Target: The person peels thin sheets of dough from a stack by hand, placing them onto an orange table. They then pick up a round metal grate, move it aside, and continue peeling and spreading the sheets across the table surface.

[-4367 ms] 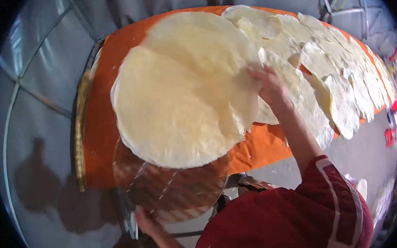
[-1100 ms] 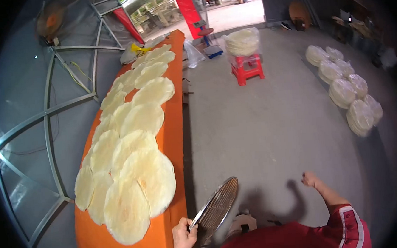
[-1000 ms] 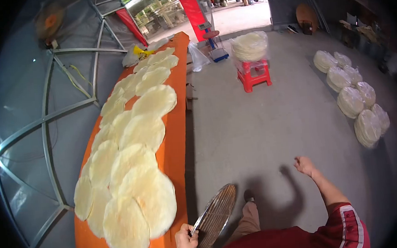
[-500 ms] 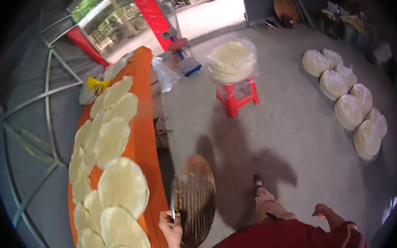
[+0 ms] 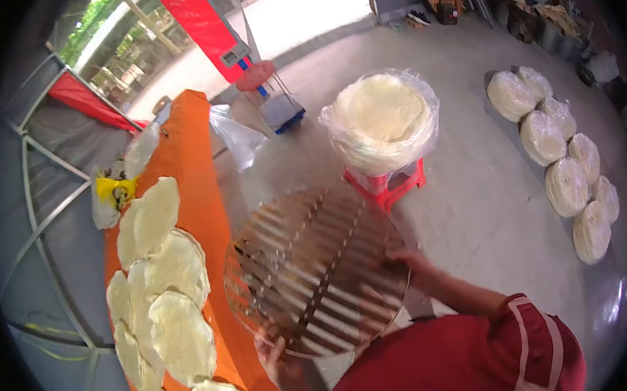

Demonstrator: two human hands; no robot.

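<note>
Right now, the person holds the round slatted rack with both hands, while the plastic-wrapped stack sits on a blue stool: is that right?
Not quite: the head view shows the stool is red, not blue. The rest stands: the left hand and right hand hold the round slatted rack, and the plastic-wrapped stack sits on the stool.

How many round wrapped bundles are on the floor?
8 bundles: two side-by-side rows of four, along the picture's right. Some are partly covered by their neighbours.

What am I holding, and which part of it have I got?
A round slatted rack: your left hand grips its near-left rim; your right hand is at the right rim, too blurred to confirm its grip.
</note>
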